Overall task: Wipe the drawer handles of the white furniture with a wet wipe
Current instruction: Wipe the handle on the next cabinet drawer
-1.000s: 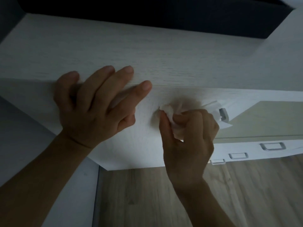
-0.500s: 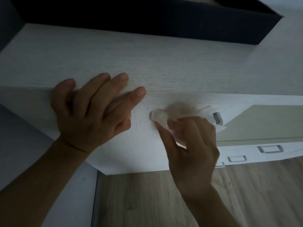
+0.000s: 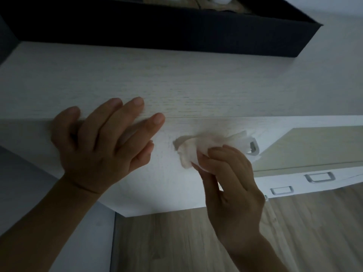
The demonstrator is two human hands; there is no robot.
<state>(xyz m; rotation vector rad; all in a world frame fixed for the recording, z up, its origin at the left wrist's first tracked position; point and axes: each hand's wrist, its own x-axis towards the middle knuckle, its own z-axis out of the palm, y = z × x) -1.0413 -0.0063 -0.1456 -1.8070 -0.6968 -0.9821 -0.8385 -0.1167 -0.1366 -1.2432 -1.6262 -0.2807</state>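
The white furniture (image 3: 176,85) fills the middle of the head view, seen from above. My right hand (image 3: 227,179) pinches a crumpled white wet wipe (image 3: 188,154) against the top drawer's grey metal handle (image 3: 254,149); the wipe covers most of the handle, and only its right end and a bit of its left end show. My left hand (image 3: 102,142) rests with straight fingers on the front edge of the furniture's top, left of the wipe. Two more grey handles (image 3: 319,176) (image 3: 281,190) show on lower drawers at the right.
A dark box (image 3: 176,26) stands at the back of the furniture's top. A beige panel (image 3: 314,148) lies right of the top drawer front. Wooden floor (image 3: 196,242) runs below, and a pale wall (image 3: 29,193) is at the left.
My right hand has slid the wipe along the top handle, uncovering more of its right end. My left hand has stayed on the furniture's edge. The view has tilted up slightly.
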